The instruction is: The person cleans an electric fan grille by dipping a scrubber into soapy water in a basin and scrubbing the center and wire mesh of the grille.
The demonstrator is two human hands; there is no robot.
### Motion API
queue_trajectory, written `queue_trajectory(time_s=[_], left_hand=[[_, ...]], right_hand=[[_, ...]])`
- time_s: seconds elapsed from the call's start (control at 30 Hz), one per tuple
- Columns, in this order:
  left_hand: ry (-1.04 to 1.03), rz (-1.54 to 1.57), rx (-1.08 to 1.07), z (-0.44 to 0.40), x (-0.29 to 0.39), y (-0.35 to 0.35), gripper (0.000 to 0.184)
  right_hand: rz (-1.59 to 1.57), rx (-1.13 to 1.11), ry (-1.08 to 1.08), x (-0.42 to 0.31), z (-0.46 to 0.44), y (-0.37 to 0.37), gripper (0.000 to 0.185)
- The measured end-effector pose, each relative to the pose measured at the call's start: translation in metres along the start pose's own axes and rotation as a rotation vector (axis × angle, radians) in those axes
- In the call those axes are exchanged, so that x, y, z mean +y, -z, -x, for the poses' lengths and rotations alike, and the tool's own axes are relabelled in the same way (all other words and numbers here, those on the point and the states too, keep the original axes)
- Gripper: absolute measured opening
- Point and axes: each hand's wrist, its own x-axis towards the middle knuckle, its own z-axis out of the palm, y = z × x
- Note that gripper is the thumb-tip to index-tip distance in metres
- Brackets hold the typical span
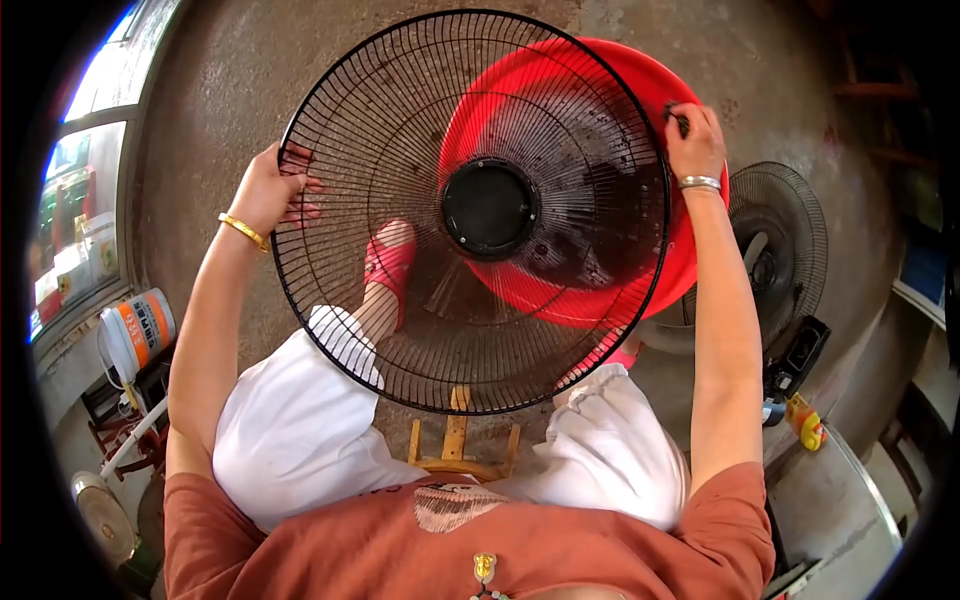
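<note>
One black wire fan grille is being held broad face up before the person, its right half being carried above a red basin. Its left edge is being gripped by the left hand, the fingers being spread behind the wires, probably so that the wide disc is being steadied from that side. Just beside its upper right edge, a small dark wad is being pinched by the right hand; whether the wires are being touched by it cannot be told. The basin, dark and wet-looking inside, is probably being kept there so that drips are being caught.

The basin is being carried by a grey-brown floor, worn and stained. Past the basin's right edge, a second grille is being partly hidden by the right forearm; below it, a black fan part and a yellow toy-like object are being seen. Between the white trousers, a wooden frame is being glimpsed. Toward the floor's left edge, a bucket is being lit by a window.
</note>
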Motion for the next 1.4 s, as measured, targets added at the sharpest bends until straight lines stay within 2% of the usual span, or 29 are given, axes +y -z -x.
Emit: queue_trajectory(time_s=[0.1,0.13,0.2,0.27,0.37,0.47,0.57,0.6,0.7,0.77,0.8,0.93,0.97,1.07,1.13,1.2,1.27,1.33,1.4], left_hand=[[0.008,-0.007,-0.007,0.0,0.004,0.002,0.029],[0.033,-0.023,-0.027,0.001,0.008,0.004,0.029],[0.064,-0.052,-0.049,0.001,0.011,0.001,0.03],[0.093,-0.083,-0.097,-0.002,0.012,0.001,0.031],[0.088,-0.103,-0.087,-0.009,0.009,0.0,0.031],[0.115,-0.062,-0.08,-0.007,0.002,0.003,0.031],[0.099,-0.044,-0.085,-0.011,-0.003,0.003,0.031],[0.092,-0.042,-0.082,-0.011,-0.003,0.004,0.031],[0.09,-0.032,-0.083,-0.01,0.0,0.003,0.031],[0.093,-0.007,-0.089,-0.012,-0.003,0.005,0.032],[0.095,0.004,-0.092,-0.012,-0.004,0.005,0.032],[0.068,0.048,-0.081,-0.014,-0.011,0.003,0.033],[0.058,0.043,-0.089,-0.016,-0.01,0.002,0.033],[0.038,0.03,-0.081,-0.013,-0.01,0.005,0.033],[0.035,0.038,-0.076,-0.017,-0.016,0.002,0.033],[0.056,0.043,-0.097,-0.018,-0.016,0.006,0.033],[0.067,0.044,-0.102,-0.015,-0.018,0.004,0.033],[0.046,0.051,-0.079,-0.015,-0.017,0.003,0.032],[0.031,0.048,-0.063,-0.011,-0.013,0.003,0.031]], right_hand=[[0.155,-0.273,-0.094,0.047,0.047,-0.025,0.017],[0.074,-0.407,-0.212,0.053,0.062,-0.033,0.024],[-0.254,-0.643,-0.315,0.087,0.082,-0.047,0.032],[-0.151,-0.927,-0.311,0.118,0.095,-0.051,0.034],[0.024,-0.855,-0.353,0.088,0.069,-0.026,0.032],[-0.08,-0.37,-0.453,0.035,0.045,0.008,0.024],[-0.09,0.018,-0.033,-0.021,0.016,0.04,0.02],[-0.175,0.022,0.006,-0.044,0.01,0.042,0.019],[-0.337,-0.177,0.201,-0.117,0.012,0.028,0.02],[-0.444,-0.344,0.313,-0.149,0.036,-0.009,0.023],[-0.44,-0.497,0.334,-0.155,0.055,-0.026,0.021],[-0.467,-0.435,0.381,-0.129,0.051,-0.044,0.015],[-0.476,-0.413,0.323,-0.112,0.042,-0.048,0.013],[-0.08,-0.339,0.297,-0.088,0.022,-0.04,0.009],[-0.313,-0.251,0.292,-0.109,0.028,-0.036,0.008],[-0.545,-0.491,0.187,-0.152,0.047,-0.023,0.008],[-0.601,-0.482,0.212,-0.148,0.065,-0.035,0.01],[-0.372,-0.366,0.361,-0.119,0.055,-0.042,0.011],[-0.129,-0.329,0.351,-0.095,0.038,-0.044,0.009]])
